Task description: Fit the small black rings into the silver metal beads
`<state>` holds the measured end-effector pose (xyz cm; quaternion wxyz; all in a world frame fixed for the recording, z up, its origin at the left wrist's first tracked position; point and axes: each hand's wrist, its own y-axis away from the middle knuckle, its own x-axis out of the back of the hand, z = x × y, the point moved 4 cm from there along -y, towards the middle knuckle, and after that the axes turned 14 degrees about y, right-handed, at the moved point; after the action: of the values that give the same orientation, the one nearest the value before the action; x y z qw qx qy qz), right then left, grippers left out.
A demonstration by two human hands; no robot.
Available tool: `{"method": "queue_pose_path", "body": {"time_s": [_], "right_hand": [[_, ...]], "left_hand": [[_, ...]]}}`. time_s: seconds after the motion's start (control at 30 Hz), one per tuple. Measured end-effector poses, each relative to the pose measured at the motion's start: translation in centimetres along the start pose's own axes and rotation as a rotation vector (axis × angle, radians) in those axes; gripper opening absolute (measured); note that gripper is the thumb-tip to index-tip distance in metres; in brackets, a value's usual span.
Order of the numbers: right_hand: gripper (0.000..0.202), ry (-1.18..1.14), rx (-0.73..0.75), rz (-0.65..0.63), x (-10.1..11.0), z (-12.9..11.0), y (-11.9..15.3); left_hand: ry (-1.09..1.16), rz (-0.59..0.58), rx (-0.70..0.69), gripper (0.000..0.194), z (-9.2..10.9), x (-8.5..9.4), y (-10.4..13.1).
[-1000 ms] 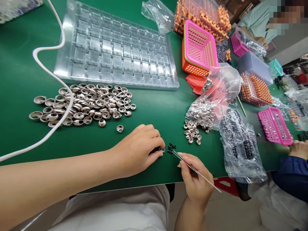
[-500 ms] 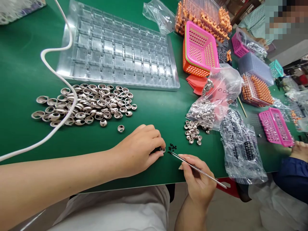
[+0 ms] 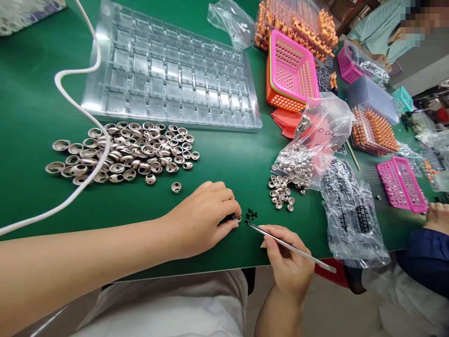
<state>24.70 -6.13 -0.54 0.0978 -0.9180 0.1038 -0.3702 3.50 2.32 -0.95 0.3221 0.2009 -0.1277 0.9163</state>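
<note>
Near the table's front edge, my left hand (image 3: 206,220) is closed on a small silver ring (image 3: 237,218), held between thumb and fingers and partly hidden. My right hand (image 3: 289,260) pinches metal tweezers (image 3: 298,252), whose tip points left at a small cluster of black pieces (image 3: 251,215). Whether the tip grips a piece is too small to tell. Behind my left forearm lies a pile of silver rings (image 3: 140,150), with one ring (image 3: 176,187) apart from it. Smaller silver parts (image 3: 279,192) lie beyond my right hand.
A clear compartment tray (image 3: 171,122) lies behind the pile. A white cable (image 3: 75,105) crosses the left side. Pink baskets (image 3: 313,70), plastic bags (image 3: 379,252) and trays of orange parts (image 3: 379,131) stand right. Another person's hand (image 3: 438,217) rests at the right edge.
The tweezers' tip has shifted slightly left and their rear end has swung a little right. My left hand holds its place. The white cable has moved slightly left in view.
</note>
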Motion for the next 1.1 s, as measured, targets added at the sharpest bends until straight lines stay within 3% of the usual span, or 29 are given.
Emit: {"method": "queue_pose_path", "body": {"time_s": [0.6,0.97,1.1], "right_hand": [[0.021,-0.012,-0.028,0.069,-0.04,0.2,0.19],[0.031,0.016,0.08,-0.03,-0.17,0.39,0.26],[0.029,-0.003,0.054,0.013,-0.1,0.3,0.09]], "left_hand": [[0.026,-0.004,0.023,0.004,0.06,-0.02,-0.13],[0.049,-0.001,0.034,0.005,0.06,-0.05,-0.03],[0.042,-0.006,0.04,0.005,0.02,-0.09,-0.08]]}}
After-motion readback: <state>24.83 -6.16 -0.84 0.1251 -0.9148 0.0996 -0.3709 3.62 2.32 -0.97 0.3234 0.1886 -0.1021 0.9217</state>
